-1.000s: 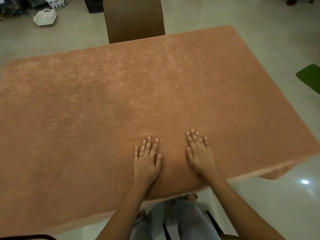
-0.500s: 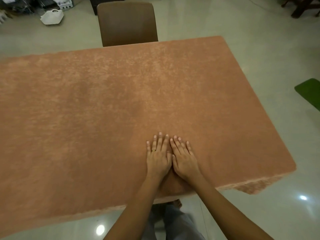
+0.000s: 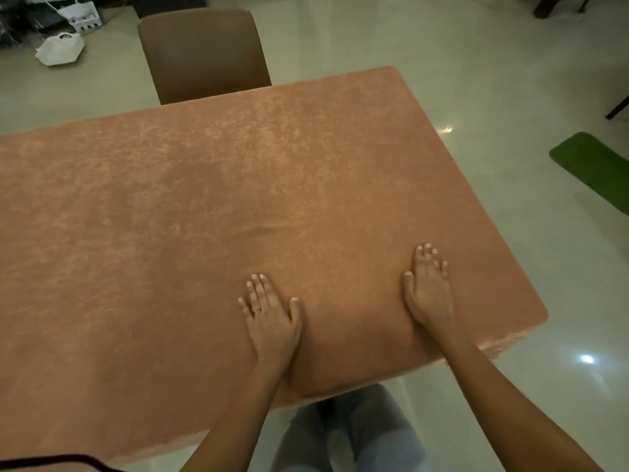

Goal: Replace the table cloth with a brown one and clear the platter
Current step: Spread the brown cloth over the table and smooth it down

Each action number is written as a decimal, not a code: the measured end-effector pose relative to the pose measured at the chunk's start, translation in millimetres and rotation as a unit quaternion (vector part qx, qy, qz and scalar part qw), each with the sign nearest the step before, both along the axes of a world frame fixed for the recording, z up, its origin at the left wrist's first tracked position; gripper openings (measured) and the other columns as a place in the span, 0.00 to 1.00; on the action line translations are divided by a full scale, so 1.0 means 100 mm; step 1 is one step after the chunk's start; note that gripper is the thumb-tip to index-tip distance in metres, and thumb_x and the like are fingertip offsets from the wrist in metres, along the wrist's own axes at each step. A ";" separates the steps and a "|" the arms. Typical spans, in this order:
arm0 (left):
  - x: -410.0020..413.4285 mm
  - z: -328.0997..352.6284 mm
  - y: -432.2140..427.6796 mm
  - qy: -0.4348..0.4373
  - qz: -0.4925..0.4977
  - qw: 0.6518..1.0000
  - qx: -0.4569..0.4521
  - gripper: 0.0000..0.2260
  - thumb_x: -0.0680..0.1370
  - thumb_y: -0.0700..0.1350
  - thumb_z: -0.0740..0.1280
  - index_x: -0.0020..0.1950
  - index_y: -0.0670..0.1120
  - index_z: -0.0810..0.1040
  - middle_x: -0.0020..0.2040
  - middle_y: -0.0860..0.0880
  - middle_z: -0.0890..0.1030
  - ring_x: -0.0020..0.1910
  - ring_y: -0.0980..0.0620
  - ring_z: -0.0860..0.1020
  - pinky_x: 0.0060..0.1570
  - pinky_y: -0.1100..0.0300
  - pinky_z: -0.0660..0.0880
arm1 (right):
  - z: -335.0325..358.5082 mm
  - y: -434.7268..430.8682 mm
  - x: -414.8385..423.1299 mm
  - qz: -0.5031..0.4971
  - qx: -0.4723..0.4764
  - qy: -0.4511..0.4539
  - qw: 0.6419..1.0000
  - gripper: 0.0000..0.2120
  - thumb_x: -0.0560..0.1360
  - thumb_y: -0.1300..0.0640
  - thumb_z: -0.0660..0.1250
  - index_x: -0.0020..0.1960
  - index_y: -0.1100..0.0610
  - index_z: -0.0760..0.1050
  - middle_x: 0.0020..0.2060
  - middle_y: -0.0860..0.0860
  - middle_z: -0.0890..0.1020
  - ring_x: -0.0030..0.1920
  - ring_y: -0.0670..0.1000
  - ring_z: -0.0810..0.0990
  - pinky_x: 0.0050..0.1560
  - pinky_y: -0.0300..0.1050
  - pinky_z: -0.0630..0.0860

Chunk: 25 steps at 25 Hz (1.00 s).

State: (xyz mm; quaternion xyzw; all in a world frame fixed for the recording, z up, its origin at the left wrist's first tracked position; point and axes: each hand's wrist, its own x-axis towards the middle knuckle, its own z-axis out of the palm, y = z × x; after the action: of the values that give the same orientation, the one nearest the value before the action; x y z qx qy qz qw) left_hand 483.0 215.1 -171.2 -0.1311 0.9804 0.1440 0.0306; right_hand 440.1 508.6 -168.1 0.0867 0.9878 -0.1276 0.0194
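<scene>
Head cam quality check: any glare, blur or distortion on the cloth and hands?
Head view: dim, warm light; two specular spots on the glossy floor, none on the brown cloth; wide-angle bowing of its edges; left hand sharp, right hand slightly smeared at the fingertips.

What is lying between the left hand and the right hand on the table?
Only bare brown cloth, nothing on it, between the left hand and the right hand; the head view shows this.
</scene>
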 end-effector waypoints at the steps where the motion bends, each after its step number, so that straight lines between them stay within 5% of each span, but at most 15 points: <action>1: -0.05 0.03 0.20 -0.006 0.001 1.000 0.012 0.35 0.77 0.58 0.49 0.77 0.37 0.53 0.76 0.39 0.58 0.76 0.42 0.54 0.74 0.43 0.45 | 0.01 -0.17 0.02 0.028 -0.014 0.000 1.000 0.33 0.76 0.47 0.45 0.76 0.63 0.55 0.76 0.59 0.58 0.76 0.57 0.54 0.76 0.54 0.46; 5: -0.19 0.10 1.20 -0.003 -0.105 0.994 0.027 0.29 0.76 0.52 0.53 0.74 0.39 0.64 0.74 0.40 0.65 0.73 0.41 0.65 0.71 0.44 0.49 | -0.06 -0.56 0.17 0.185 -0.025 0.011 0.982 0.28 0.78 0.50 0.51 0.74 0.63 0.62 0.73 0.57 0.64 0.73 0.57 0.64 0.74 0.49 0.45; 16: -0.23 -0.16 1.54 0.046 -0.038 0.998 -0.034 0.32 0.76 0.60 0.49 0.77 0.47 0.58 0.77 0.47 0.60 0.76 0.48 0.56 0.74 0.44 0.49 | -0.06 2.00 -0.30 0.114 -0.003 0.004 0.994 0.31 0.78 0.47 0.43 0.78 0.58 0.51 0.77 0.52 0.53 0.77 0.52 0.51 0.76 0.51 0.46; 21: -0.15 0.01 2.31 0.063 0.096 0.993 -0.034 0.29 0.76 0.53 0.52 0.75 0.44 0.63 0.74 0.40 0.64 0.75 0.39 0.58 0.72 0.38 0.45 | 0.02 1.53 -0.06 0.224 -0.036 0.016 0.974 0.30 0.78 0.51 0.51 0.77 0.61 0.53 0.77 0.55 0.54 0.77 0.54 0.51 0.76 0.51 0.46; 25: 0.01 -0.02 3.17 0.046 0.055 0.997 0.024 0.28 0.77 0.56 0.52 0.76 0.49 0.60 0.76 0.43 0.61 0.75 0.43 0.58 0.73 0.40 0.45 | -0.12 1.44 0.12 0.270 -0.009 0.015 0.963 0.28 0.80 0.49 0.50 0.78 0.58 0.52 0.77 0.52 0.54 0.77 0.50 0.52 0.74 0.52 0.48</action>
State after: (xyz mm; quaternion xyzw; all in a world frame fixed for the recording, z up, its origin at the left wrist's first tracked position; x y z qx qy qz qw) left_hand 484.5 531.8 -173.6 -0.1773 0.9683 0.1751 -0.0189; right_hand 451.9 652.3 -180.2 -0.1848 0.9736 -0.1280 0.0394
